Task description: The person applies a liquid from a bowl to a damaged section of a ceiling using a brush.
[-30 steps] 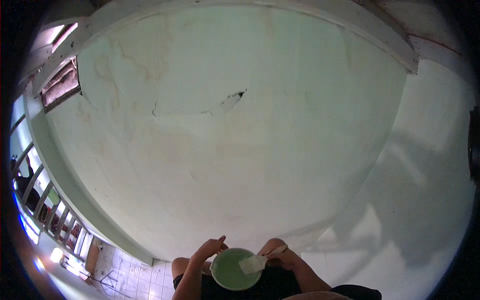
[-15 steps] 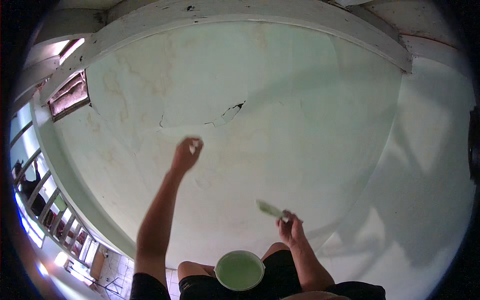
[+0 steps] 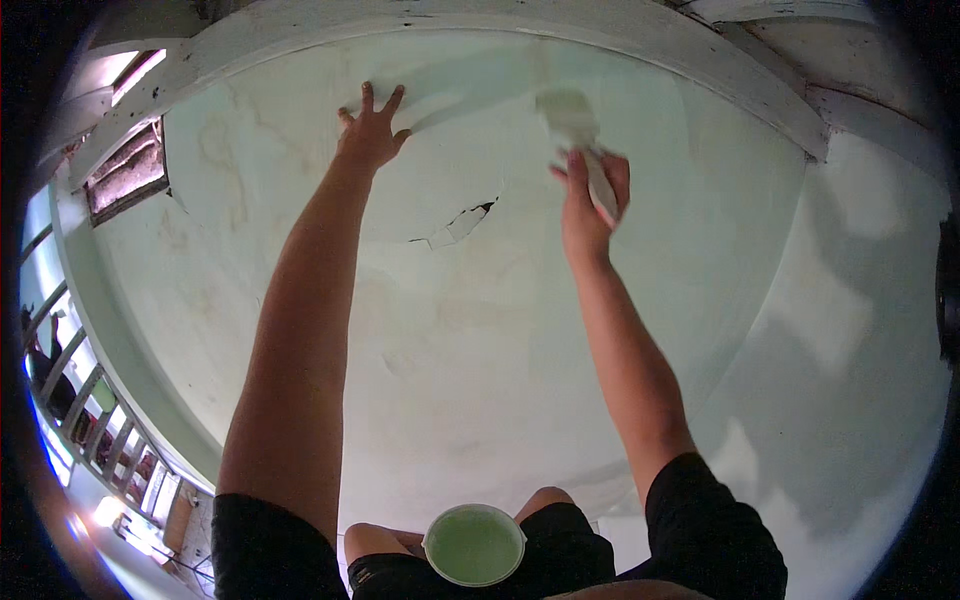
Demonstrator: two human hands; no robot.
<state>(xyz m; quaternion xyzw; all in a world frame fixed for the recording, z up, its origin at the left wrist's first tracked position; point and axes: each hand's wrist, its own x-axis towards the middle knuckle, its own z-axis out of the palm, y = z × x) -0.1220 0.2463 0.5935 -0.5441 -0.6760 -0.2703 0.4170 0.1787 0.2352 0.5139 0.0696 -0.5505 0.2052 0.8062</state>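
My left hand is raised to the upper part of the pale green wall, fingers spread and apparently resting on it, with nothing held. In my right hand is a paintbrush, gripped by its light handle. The green-tinted bristles point up toward the wall and are blurred by motion. A round tub of light green paint sits at my lap, between my thighs.
A jagged crack with a broken flake marks the wall between my arms. A pale beam crosses the top. At left are a small window opening and a railing, with another person beyond. A side wall meets at right.
My left hand has gone up from mid-wall and opened flat with spread fingers. My right hand has lifted the paintbrush from low near the tub to the upper wall.
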